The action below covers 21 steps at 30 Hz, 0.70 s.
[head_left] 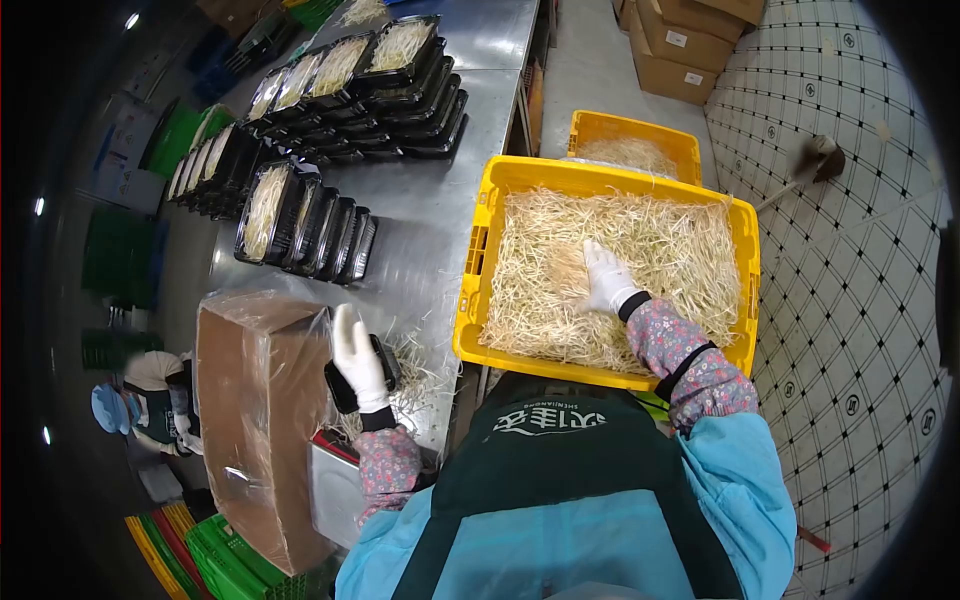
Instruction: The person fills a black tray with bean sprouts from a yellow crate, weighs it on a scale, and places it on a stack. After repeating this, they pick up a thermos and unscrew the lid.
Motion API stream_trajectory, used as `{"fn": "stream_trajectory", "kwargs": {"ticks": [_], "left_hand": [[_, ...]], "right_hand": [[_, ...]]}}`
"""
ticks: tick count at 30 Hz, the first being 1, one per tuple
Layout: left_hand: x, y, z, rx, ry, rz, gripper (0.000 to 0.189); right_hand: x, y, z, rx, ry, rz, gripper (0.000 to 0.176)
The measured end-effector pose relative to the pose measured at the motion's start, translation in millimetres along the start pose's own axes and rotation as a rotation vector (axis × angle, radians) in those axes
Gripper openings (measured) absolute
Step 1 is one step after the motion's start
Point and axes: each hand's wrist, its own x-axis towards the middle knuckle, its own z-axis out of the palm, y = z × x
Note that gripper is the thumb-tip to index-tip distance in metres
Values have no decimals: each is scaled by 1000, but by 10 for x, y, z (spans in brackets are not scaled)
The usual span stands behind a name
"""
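My right hand (pixel 607 283), in a white glove, lies on the bean sprouts (pixel 660 240) with its fingers stretched forward. The sprouts fill a yellow crate (pixel 607 176) nearly to the rim. My left hand (pixel 360 362), also gloved in white, is over a black plastic tray (pixel 387 362), fingers straight and side by side. It hides much of that tray. Loose sprouts (pixel 415 375) are scattered on the metal table (pixel 425 235) just right of the tray.
Stacked black trays of sprouts (pixel 400 50) stand along the table's far part, with more trays (pixel 300 225) nearer. A cardboard box (pixel 250 420) lined with clear plastic is at the left. Behind the crate stands another yellow crate (pixel 640 123). A co-worker (pixel 150 405) is at far left.
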Motion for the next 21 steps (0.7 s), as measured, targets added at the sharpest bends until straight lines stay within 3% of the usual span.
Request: {"fn": "stream_trajectory", "kwargs": {"ticks": [3,5,7,9,10,12,15,16,19,21], "left_hand": [[-76,-327,-578,327,400,13,50],[-171,-692,-987,738,521,-27,60],[-311,-939,-1164,818,634,-199,69],[-383,-1419,-1342,742,717,-419,71],[-424,-1597,-1407,485,723,-494,69],[-480,-1866,-1474,-38,705,-617,66],[-562,-2109,-1510,-320,591,-726,58],[-579,-1991,-1427,-289,624,-752,45],[-591,-1825,-1256,-266,698,-844,37],[-606,-1882,-1197,-256,754,-778,28]], "right_hand": [[-157,-189,-10,-100,-23,2,144],[-276,-275,-14,-150,-48,-16,145],[-308,-239,-1,-144,-17,-61,133],[-210,-91,87,-88,7,-112,121],[-196,-60,74,-64,47,-107,105],[-125,-3,32,9,7,-75,100],[-182,40,-128,128,3,-75,95],[-233,43,-180,172,11,-83,93],[-319,185,-257,399,112,-159,99],[-270,260,-240,332,9,-108,100]]}}
